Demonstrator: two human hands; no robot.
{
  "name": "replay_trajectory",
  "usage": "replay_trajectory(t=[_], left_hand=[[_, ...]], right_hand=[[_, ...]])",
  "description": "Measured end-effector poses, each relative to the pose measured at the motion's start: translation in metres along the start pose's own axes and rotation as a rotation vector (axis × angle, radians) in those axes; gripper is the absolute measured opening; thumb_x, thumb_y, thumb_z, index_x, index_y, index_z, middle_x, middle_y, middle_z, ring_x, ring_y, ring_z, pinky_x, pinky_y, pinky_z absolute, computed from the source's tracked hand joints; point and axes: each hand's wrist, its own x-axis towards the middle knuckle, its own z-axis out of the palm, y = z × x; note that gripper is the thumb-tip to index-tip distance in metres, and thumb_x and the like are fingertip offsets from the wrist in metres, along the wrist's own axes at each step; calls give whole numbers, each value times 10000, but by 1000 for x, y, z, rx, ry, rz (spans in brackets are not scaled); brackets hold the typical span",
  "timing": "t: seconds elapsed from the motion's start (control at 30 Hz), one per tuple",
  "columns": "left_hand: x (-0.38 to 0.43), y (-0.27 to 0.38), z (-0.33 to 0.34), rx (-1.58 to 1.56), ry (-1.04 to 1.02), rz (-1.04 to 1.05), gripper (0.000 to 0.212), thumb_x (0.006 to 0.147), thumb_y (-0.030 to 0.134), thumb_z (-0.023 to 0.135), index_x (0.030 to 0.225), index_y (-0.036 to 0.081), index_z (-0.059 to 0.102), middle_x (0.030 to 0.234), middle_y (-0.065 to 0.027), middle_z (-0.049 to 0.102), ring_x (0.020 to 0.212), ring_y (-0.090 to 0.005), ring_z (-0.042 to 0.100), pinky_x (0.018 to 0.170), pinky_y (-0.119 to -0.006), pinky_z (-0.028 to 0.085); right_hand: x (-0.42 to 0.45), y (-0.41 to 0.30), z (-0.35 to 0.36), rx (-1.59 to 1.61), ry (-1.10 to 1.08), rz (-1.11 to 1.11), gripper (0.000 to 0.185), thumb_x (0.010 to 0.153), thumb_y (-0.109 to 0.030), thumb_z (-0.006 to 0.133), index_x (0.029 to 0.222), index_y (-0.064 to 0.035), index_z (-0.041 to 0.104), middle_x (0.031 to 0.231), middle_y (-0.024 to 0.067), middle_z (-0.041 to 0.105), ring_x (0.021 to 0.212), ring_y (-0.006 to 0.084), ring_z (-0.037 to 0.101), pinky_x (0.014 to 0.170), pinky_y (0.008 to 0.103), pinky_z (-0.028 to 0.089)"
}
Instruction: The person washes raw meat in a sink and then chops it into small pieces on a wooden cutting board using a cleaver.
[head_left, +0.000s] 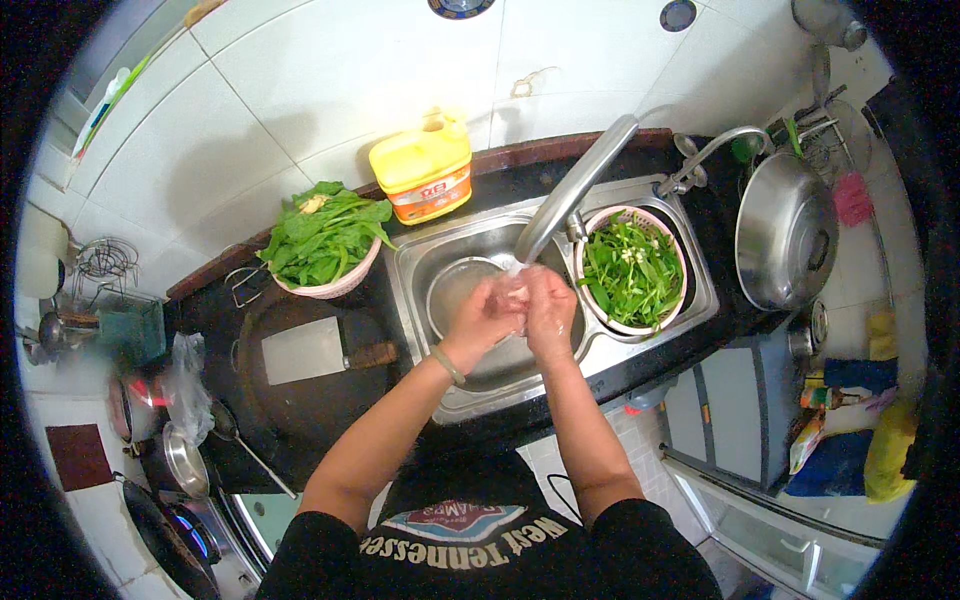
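My left hand (480, 315) and my right hand (550, 307) are together under the spout of the steel faucet (577, 187), cupped around a wet pinkish piece, perhaps raw meat (511, 294). Water runs over them above the left basin of the steel sink (491, 379). A round metal bowl (433, 300) lies in that basin, partly behind my left hand. Leafy greens with pale bits (630, 270) fill a pink basket in the right basin. Left of the sink, a cleaver (304, 351) rests on a dark round board (274, 412), below a pink basket (341, 286) of broad green leaves (322, 240).
A yellow jug (421, 169) stands behind the sink. A large steel pan or lid (786, 232) leans at the right, past a thin curved tap (712, 150). At the lower left, a blue flame (191, 532) burns beside a dark wok (157, 536); a ladle (255, 454) lies nearby.
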Motion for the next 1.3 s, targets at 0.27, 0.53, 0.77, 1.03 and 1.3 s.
replay_trajectory(t=[0.27, 0.53, 0.77, 1.03, 1.3], left_hand=[[31, -4, -11, -624, -20, -350, 342, 835, 384, 522, 1012, 94, 560, 891, -31, 589, 777, -169, 558, 682, -293, 452], [66, -11, 26, -877, -84, -314, 256, 900, 254, 385, 998, 76, 540, 972, -113, 565, 901, -261, 547, 838, -384, 453], [52, -15, 10, -950, -92, -423, 440, 843, 444, 474, 1020, 48, 547, 1010, -149, 581, 933, -328, 555, 729, -373, 502], [44, -1, 3, -1053, -109, -500, 446, 796, 373, 593, 1081, 38, 514, 968, -170, 572, 884, -262, 583, 680, -255, 545], [14, -15, -31, -208, 0, -185, 427, 776, 188, 653, 1131, 39, 467, 998, -138, 581, 838, -249, 607, 724, -365, 529]], right_hand=[[7, 0, -38, 494, -66, 53, 497, 888, -465, 395, 1085, -19, 493, 1096, 151, 555, 1038, 243, 509, 908, 388, 377], [-10, 6, -62, 183, -10, -28, 394, 918, -324, 430, 1171, -24, 462, 1145, 101, 515, 1007, 176, 514, 830, 325, 443], [-12, -5, -56, -52, -54, -177, 409, 912, -291, 447, 1262, -81, 413, 1229, 90, 464, 1070, 167, 470, 846, 279, 414], [-5, 12, -58, -1, 8, -35, 338, 929, -257, 422, 1205, -67, 463, 1158, 73, 504, 951, 150, 534, 777, 269, 449], [25, 35, -72, -94, 223, 84, 271, 904, -231, 470, 1090, -38, 513, 918, 93, 589, 737, 163, 581, 611, 265, 481]])
